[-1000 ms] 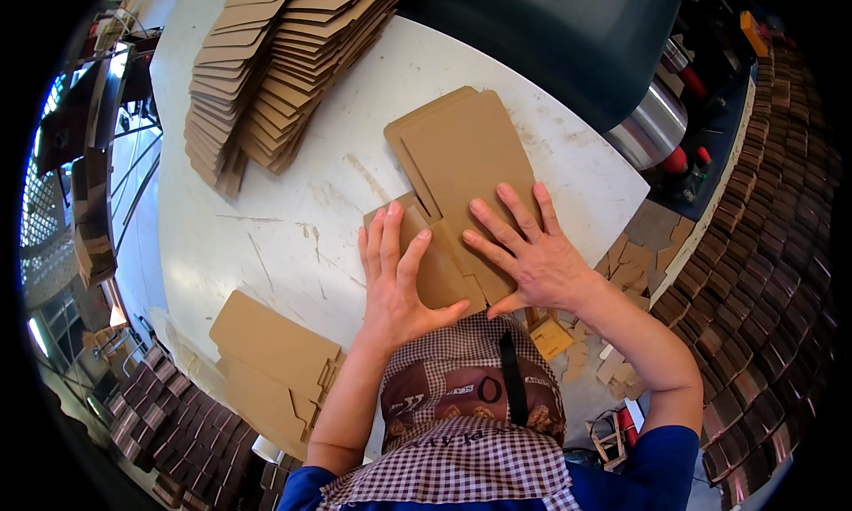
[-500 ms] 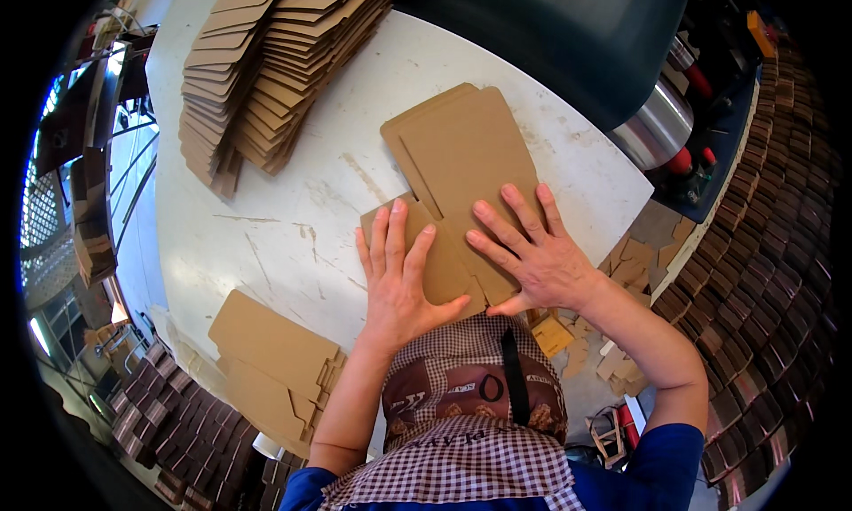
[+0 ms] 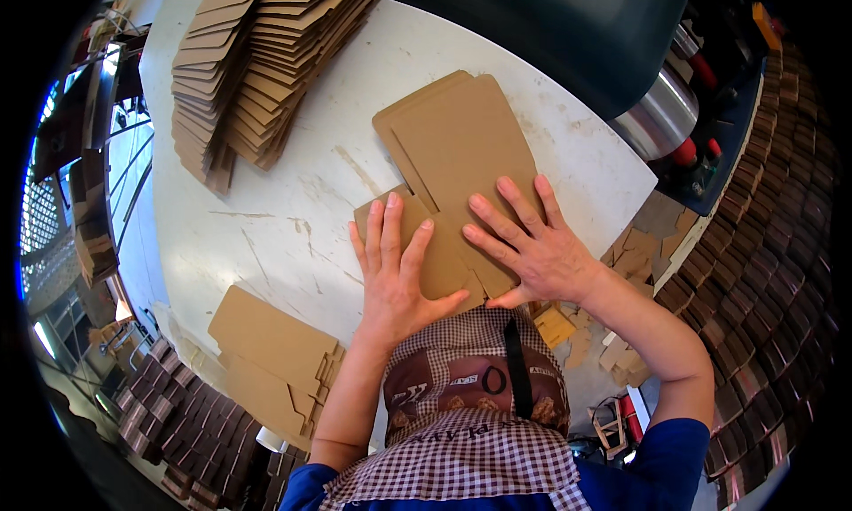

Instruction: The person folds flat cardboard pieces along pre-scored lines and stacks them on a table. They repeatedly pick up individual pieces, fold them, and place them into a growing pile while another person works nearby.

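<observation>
A small stack of flat brown cardboard box blanks [image 3: 461, 142] lies on the white table [image 3: 302, 191], right in front of my apron. My left hand [image 3: 390, 271] rests flat on its left part with the fingers spread and the thumb along the near edge. On the right part lies my right hand [image 3: 532, 253], its fingers also spread, its thumb at the near edge beside a slot. Neither hand grips anything. The lower ends of the blanks are partly covered by both hands.
A tall fanned pile of cardboard blanks [image 3: 275, 67] stands at the far left. More blanks [image 3: 271, 351] lie at the table's near left corner. A dark machine with a metal roller [image 3: 661, 116] borders the far right. Bundled cardboard stacks [image 3: 754, 289] line the right side.
Both hands stay spread on the blanks, with hardly any movement of their own. The whole view has shifted slightly, so the table and stack appear a little higher.
</observation>
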A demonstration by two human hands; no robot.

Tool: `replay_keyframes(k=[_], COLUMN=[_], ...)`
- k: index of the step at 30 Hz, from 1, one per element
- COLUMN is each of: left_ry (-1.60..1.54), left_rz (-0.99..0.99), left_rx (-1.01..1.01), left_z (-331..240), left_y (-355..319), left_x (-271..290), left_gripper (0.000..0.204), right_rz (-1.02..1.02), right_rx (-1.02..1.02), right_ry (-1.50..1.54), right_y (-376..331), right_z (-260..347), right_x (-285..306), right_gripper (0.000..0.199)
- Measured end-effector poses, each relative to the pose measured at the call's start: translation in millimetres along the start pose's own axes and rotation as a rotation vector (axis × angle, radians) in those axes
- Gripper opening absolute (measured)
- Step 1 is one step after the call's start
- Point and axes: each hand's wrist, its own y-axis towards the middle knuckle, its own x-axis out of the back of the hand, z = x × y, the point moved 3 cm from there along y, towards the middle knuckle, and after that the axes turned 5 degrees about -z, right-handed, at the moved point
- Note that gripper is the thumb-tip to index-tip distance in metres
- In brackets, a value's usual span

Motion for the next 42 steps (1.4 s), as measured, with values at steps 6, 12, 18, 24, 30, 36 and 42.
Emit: replay_keyframes(k=[6,12,18,24,30,36,42], left_ry=[0.008,0.038,0.063,0.047,0.034,0.031,0.077], left_rz=[0.002,-0.044,-0.014,0.006,0.013,0.047,0.045], left_rx=[0.004,0.015,0.001,0.008,-0.027,-0.029,-0.002], left_z=[0.4,-1.3,-0.5,0.7,2.9,5.6,1.2], left_y=[1.1,2.4,2.9,3.4,4.4,4.5,6.1], left_x=[0.0,-2.9,-1.9,-2.4,-1.4,-3.0,-2.6], left_gripper=[0.101,0.099,0.099,0.098,0.097,0.096,0.093], right_rz=[0.01,0.02,0.012,0.003,0.002,0.017,0.01], right_rx=[-0.011,-0.007,-0.01,-0.014,0.0,-0.021,-0.023], right_ry=[0.021,-0.007,-0.006,-0.006,-0.072,-0.048,-0.07], right_y=[1.2,1.0,2.1,1.9,3.1,2.8,4.1], right_z=[0.6,1.7,2.5,2.5,4.7,5.0,6.7], right_x=[-0.8,-0.5,0.4,-1.3,0.8,-2.5,-1.4], right_gripper=[0.115,0.116,0.115,0.114,0.103,0.111,0.109])
